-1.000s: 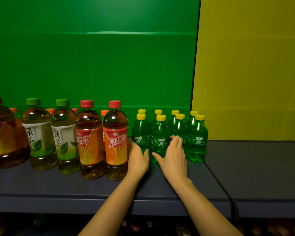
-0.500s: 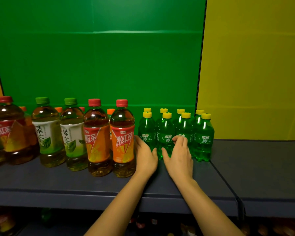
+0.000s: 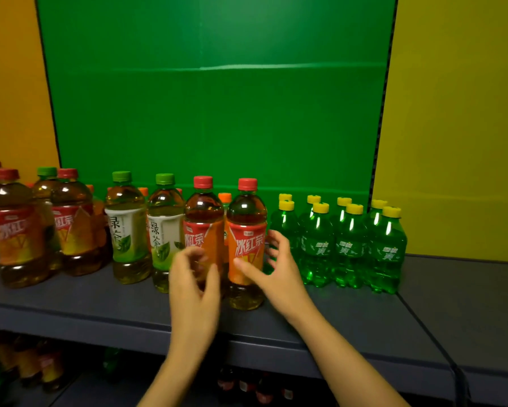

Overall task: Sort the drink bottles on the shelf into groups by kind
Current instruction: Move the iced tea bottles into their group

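Note:
Two red-capped iced tea bottles with orange labels stand side by side, a left one [image 3: 203, 227] and a right one [image 3: 246, 242]. My left hand [image 3: 194, 277], blurred, hovers with loosely curved fingers in front of the left one. My right hand [image 3: 279, 268] lays its thumb on the right bottle's label, its fingers spread just beside it. Right of them stands a tight block of small green soda bottles [image 3: 349, 248] with yellow caps. To the left stand two green tea bottles [image 3: 126, 230] with green caps, then more iced tea bottles [image 3: 11, 236].
Everything stands on a dark grey shelf [image 3: 100, 304] with green, yellow and orange back panels. Orange-capped bottles [image 3: 225, 198] show in the back row. A seam [image 3: 423, 318] separates the bare shelf section at right. A lower shelf [image 3: 246, 386] holds more bottles.
Both hands left the green soda bottles and moved left to the two red-capped iced tea bottles. The view swung left, showing more bottles there.

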